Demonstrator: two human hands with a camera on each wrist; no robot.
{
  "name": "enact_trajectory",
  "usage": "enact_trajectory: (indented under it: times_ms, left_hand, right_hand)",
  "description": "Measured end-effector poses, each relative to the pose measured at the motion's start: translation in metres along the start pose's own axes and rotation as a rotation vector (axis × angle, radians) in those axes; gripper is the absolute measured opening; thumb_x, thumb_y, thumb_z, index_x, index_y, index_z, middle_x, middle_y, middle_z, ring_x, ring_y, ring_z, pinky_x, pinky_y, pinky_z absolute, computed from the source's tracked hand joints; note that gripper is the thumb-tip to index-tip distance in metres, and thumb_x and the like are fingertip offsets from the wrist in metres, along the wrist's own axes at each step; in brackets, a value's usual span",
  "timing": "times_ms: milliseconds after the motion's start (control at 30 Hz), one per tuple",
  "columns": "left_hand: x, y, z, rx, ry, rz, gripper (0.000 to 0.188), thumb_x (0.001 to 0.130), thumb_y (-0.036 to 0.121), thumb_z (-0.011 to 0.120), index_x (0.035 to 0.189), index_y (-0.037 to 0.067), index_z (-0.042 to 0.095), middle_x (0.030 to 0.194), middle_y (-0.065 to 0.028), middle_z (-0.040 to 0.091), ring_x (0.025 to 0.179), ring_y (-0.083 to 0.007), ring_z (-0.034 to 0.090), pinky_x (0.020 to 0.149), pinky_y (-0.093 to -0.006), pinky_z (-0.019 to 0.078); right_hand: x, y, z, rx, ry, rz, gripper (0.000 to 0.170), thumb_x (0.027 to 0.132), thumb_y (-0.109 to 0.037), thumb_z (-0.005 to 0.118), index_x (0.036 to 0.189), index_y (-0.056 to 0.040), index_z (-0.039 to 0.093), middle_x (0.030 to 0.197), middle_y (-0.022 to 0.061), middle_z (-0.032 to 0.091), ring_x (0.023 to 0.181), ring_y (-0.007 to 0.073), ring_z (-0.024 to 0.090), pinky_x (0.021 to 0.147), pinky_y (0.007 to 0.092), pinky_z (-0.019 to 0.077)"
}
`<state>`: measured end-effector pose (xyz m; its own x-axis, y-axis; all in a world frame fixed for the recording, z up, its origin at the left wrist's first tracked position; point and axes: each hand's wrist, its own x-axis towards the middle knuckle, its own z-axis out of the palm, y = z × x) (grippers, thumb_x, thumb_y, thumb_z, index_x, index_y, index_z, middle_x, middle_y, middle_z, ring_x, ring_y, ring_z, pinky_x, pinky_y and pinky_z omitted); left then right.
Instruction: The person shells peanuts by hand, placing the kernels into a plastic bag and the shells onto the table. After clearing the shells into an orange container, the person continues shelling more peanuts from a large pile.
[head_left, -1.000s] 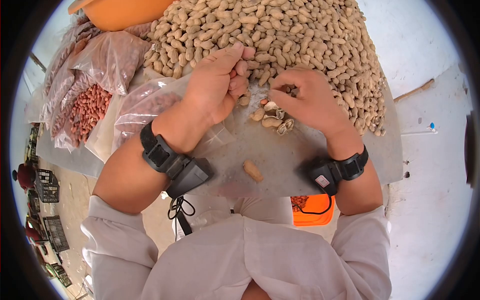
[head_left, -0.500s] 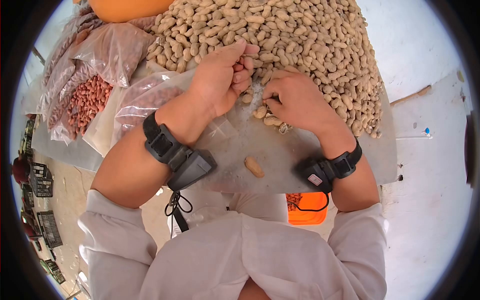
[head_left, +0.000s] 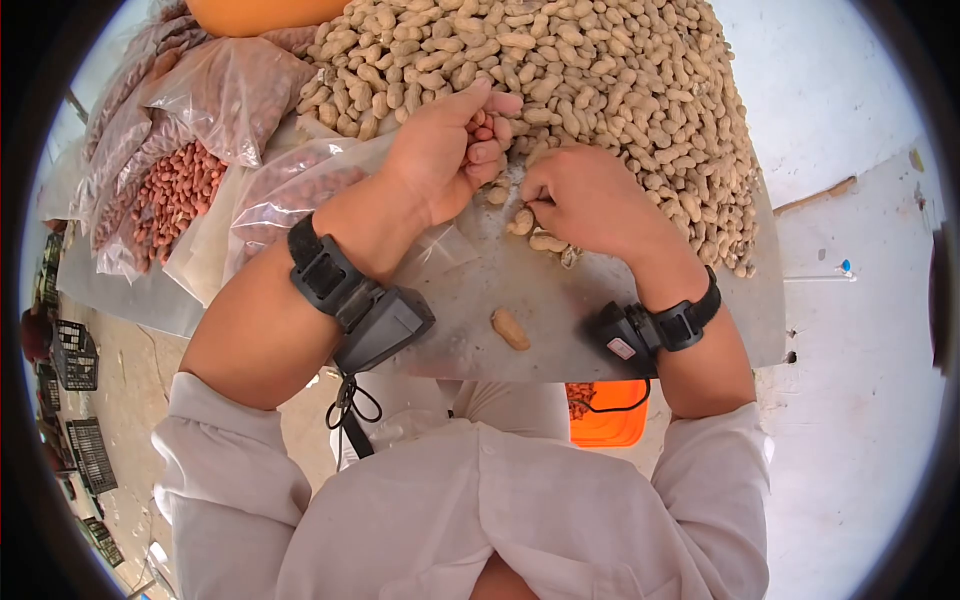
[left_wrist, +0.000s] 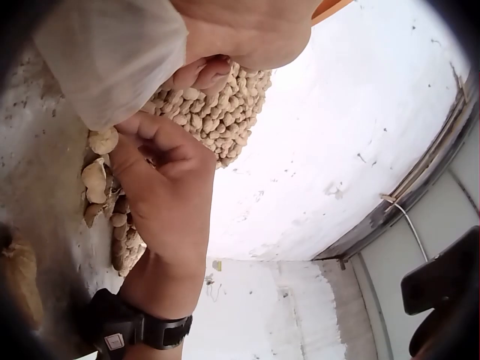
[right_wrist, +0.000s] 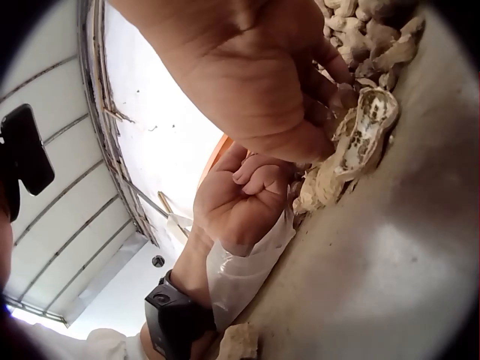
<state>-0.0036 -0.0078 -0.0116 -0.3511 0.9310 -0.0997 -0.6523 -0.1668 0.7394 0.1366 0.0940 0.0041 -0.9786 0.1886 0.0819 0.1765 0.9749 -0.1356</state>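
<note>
My left hand [head_left: 430,155] is palm up, its curled fingers holding several red peanut kernels [head_left: 480,125] at the near edge of the pile of unshelled peanuts [head_left: 600,80]. Close by on the right, my right hand [head_left: 590,200] is palm down with bent fingers; whether it grips anything is hidden. Broken shells [head_left: 547,242] lie beside its thumb. The right wrist view shows an opened, hollow shell [right_wrist: 369,127] close to the fingers of my right hand [right_wrist: 247,82]. One whole peanut [head_left: 510,329] lies apart, nearer the body.
Clear bags of red kernels [head_left: 185,195] lie at the left, with an orange basin [head_left: 265,15] behind them. Below the near edge of the grey table [head_left: 455,325] is an orange container [head_left: 610,420] with red kernels. A white wall [head_left: 850,330] stands at the right.
My right hand has moved slightly left and down, its fingers drawing closer together and covering some shells. My left hand stays nearly still, its kernels more visible. The view has shifted a little.
</note>
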Motion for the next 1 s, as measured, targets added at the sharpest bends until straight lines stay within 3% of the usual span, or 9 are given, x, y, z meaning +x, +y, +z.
enact_trajectory:
  times_ms: [67, 167, 267, 367, 467, 567, 667, 867, 1000]
  left_hand:
    - [0.0, 0.001, 0.0, 0.001, 0.006, -0.008, 0.031, 0.096, 0.027, 0.04, 0.095, 0.001, 0.056, 0.067, -0.0006, 0.046, 0.052, -0.0071, 0.034, 0.046, -0.0195, 0.0301]
    - [0.0, 0.002, -0.001, 0.008, 0.03, -0.033, 0.032, 0.095, 0.028, 0.041, 0.093, 0.001, 0.057, 0.067, -0.0006, 0.046, 0.051, -0.0069, 0.034, 0.045, -0.0194, 0.0296]
    - [-0.001, 0.001, -0.001, -0.015, 0.032, -0.112, 0.032, 0.095, 0.029, 0.042, 0.09, 0.002, 0.057, 0.066, -0.0004, 0.046, 0.049, -0.0065, 0.034, 0.043, -0.0188, 0.0282]
    - [0.001, 0.001, -0.004, -0.114, -0.051, -0.203, 0.03, 0.094, 0.029, 0.044, 0.088, 0.002, 0.057, 0.066, 0.0002, 0.046, 0.048, -0.0058, 0.034, 0.041, -0.018, 0.0266]
    - [0.004, 0.004, -0.007, -0.148, -0.064, -0.139, 0.024, 0.092, 0.025, 0.048, 0.087, 0.002, 0.056, 0.066, 0.0006, 0.046, 0.048, -0.0049, 0.034, 0.04, -0.0172, 0.0256]
    - [0.006, 0.005, -0.006, -0.163, 0.0, 0.001, 0.019, 0.091, 0.02, 0.052, 0.087, 0.002, 0.055, 0.066, 0.0008, 0.046, 0.049, -0.0045, 0.033, 0.04, -0.0173, 0.0254]
    - [0.005, 0.008, -0.003, -0.174, 0.027, 0.065, 0.015, 0.089, 0.017, 0.054, 0.086, 0.002, 0.056, 0.064, 0.0023, 0.043, 0.05, -0.0053, 0.033, 0.041, -0.0184, 0.0254]
    - [0.004, 0.007, -0.006, -0.162, -0.025, 0.059, 0.018, 0.09, 0.018, 0.054, 0.094, 0.0, 0.055, 0.069, 0.0013, 0.049, 0.05, -0.0033, 0.035, 0.041, -0.0165, 0.0265]
    - [0.005, 0.006, -0.008, -0.155, -0.066, 0.021, 0.016, 0.089, 0.015, 0.054, 0.094, 0.0, 0.056, 0.07, 0.0008, 0.05, 0.05, -0.0031, 0.036, 0.041, -0.0165, 0.0266]
  right_hand:
    - [0.003, -0.005, -0.005, -0.028, -0.049, 0.04, 0.007, 0.065, -0.009, 0.06, 0.07, -0.0065, 0.064, 0.067, 0.012, 0.061, 0.069, 0.0314, 0.06, 0.062, 0.0399, 0.048]
    - [0.001, -0.006, -0.014, 0.168, 0.093, 0.09, 0.008, 0.066, -0.011, 0.061, 0.072, -0.0043, 0.062, 0.067, 0.0121, 0.061, 0.066, 0.0278, 0.061, 0.06, 0.0366, 0.0478]
    - [0.003, -0.011, -0.022, 0.545, 0.301, 0.16, 0.009, 0.07, -0.011, 0.062, 0.072, -0.0024, 0.061, 0.066, 0.0106, 0.061, 0.061, 0.0225, 0.06, 0.058, 0.0323, 0.047]
    - [0.011, -0.019, -0.015, 0.683, 0.549, 0.064, 0.011, 0.073, -0.011, 0.063, 0.077, -0.0012, 0.061, 0.066, 0.0089, 0.061, 0.058, 0.019, 0.058, 0.057, 0.0296, 0.0458]
    - [0.009, -0.012, -0.015, 0.633, 0.47, 0.21, 0.014, 0.073, -0.01, 0.062, 0.085, -0.0028, 0.062, 0.068, 0.0091, 0.062, 0.06, 0.0192, 0.059, 0.057, 0.03, 0.046]
    - [0.003, -0.009, -0.015, 0.535, 0.134, 0.089, 0.018, 0.073, -0.013, 0.062, 0.09, -0.0052, 0.062, 0.073, 0.0107, 0.063, 0.064, 0.0223, 0.061, 0.06, 0.0323, 0.0471]
    - [0.002, -0.012, 0.0, 0.364, -0.008, -0.082, 0.019, 0.073, -0.016, 0.061, 0.09, -0.0074, 0.063, 0.075, 0.0119, 0.063, 0.067, 0.0264, 0.061, 0.063, 0.035, 0.0474]
    - [0.002, -0.021, -0.007, 0.263, -0.047, 0.019, 0.014, 0.073, -0.016, 0.061, 0.083, -0.0059, 0.06, 0.071, 0.0122, 0.061, 0.067, 0.0299, 0.059, 0.062, 0.0382, 0.0462]
    - [-0.005, -0.011, -0.014, 0.302, 0.086, 0.017, 0.011, 0.075, -0.013, 0.059, 0.08, -0.0045, 0.056, 0.066, 0.0117, 0.059, 0.064, 0.0291, 0.058, 0.058, 0.0375, 0.0444]
